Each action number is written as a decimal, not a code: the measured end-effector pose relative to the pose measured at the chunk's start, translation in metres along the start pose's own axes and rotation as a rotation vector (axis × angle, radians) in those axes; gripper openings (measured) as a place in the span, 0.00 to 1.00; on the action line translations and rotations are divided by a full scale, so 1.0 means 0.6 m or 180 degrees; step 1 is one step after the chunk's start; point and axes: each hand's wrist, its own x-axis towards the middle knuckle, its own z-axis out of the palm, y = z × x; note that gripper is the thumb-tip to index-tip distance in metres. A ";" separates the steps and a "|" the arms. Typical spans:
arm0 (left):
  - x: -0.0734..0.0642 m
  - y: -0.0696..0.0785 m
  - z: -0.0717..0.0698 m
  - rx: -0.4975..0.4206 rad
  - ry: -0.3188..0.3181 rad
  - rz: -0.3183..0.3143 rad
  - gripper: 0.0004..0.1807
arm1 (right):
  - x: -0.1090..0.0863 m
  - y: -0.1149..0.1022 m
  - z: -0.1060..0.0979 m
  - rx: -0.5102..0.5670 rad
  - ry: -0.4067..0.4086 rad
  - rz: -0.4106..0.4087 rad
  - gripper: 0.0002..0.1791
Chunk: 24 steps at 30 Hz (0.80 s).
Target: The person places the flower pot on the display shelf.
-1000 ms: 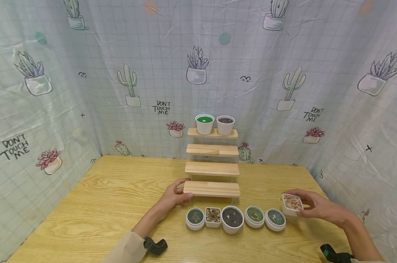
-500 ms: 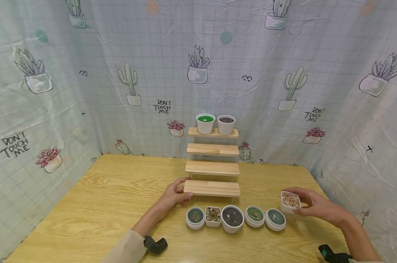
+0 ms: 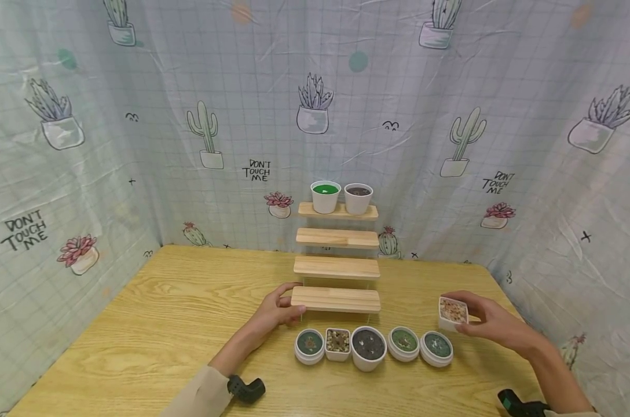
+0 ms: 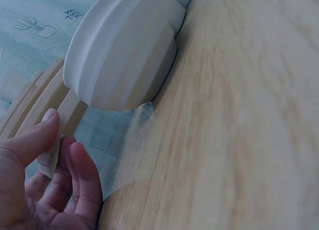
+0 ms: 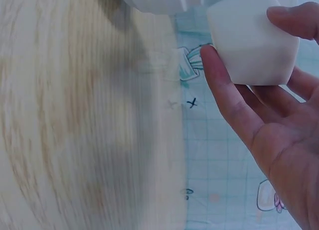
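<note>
A square white pot (image 3: 453,313) filled with pinkish-tan gravel is held above the table by my right hand (image 3: 494,324), thumb on one side and fingers on the other. The right wrist view shows that pot's smooth white side (image 5: 254,46) between thumb and fingers. At the left end of the lowest step of a tiered wooden stand (image 3: 336,300), my left hand (image 3: 273,310) grips the board's edge. In the left wrist view the thumb lies on top of the board (image 4: 50,158), with fingers curled beneath. Two white pots, one with a green top (image 3: 325,198) and one dark (image 3: 358,200), stand on the top step.
In front of the stand runs a row of pots: a round teal one (image 3: 310,346), a square pebble one (image 3: 338,344), a large dark one (image 3: 368,348), a green one (image 3: 404,343) and another teal one (image 3: 436,348). A printed curtain (image 3: 242,116) hangs behind the wooden table (image 3: 190,301).
My right hand has moved a little left and away from me, carrying the square gravel pot. The left hand keeps its grip on the lowest step.
</note>
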 end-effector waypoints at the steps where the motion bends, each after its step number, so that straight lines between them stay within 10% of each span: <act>1: 0.000 0.000 0.000 -0.0003 0.0005 -0.0003 0.42 | 0.002 0.001 0.001 -0.0006 0.0014 -0.0006 0.33; 24: -0.001 0.001 0.001 -0.0060 -0.0026 -0.0002 0.41 | 0.044 -0.022 0.012 -0.0064 0.0216 -0.0127 0.33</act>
